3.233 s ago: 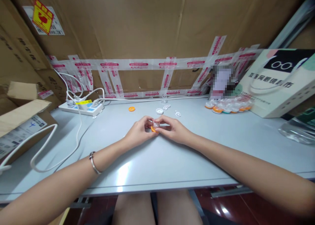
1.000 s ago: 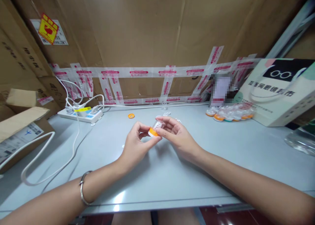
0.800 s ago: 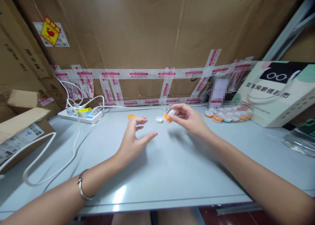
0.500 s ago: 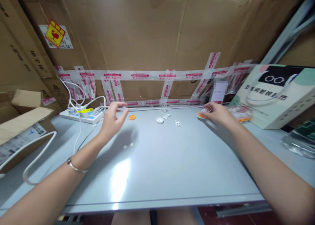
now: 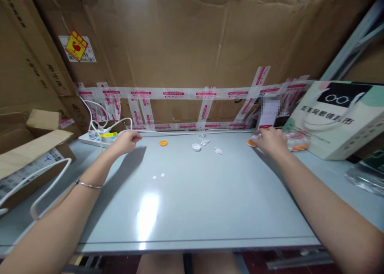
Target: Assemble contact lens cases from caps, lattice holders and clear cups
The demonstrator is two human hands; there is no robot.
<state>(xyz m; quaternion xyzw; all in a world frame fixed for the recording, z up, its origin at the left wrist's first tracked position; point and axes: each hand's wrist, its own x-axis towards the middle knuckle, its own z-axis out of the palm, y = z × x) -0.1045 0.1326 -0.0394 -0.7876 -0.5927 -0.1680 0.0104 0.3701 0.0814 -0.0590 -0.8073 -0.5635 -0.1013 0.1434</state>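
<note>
My right hand (image 5: 271,143) reaches to the far right of the grey table (image 5: 192,202). Its fingers are closed on a small clear container with an orange cap (image 5: 251,143), set down at the edge of a pile of similar capped containers (image 5: 297,141). My left hand (image 5: 125,141) rests at the far left by the white power strip (image 5: 96,138). Its fingers are loosely bent and I see nothing in them. An orange ring (image 5: 163,143) lies just to its right.
A white cap (image 5: 196,147), white perforated discs (image 5: 218,150) and a small clear cup (image 5: 201,135) lie at the back middle. Two tiny white bits (image 5: 158,176) sit nearer me. A printed paper bag (image 5: 339,118) stands right; a cardboard box (image 5: 27,158) and white cable (image 5: 51,186) lie left.
Both hands held the orange-capped container together; then the right hand carried it right to the pile. The left hand let go and swung left toward the power strip.
</note>
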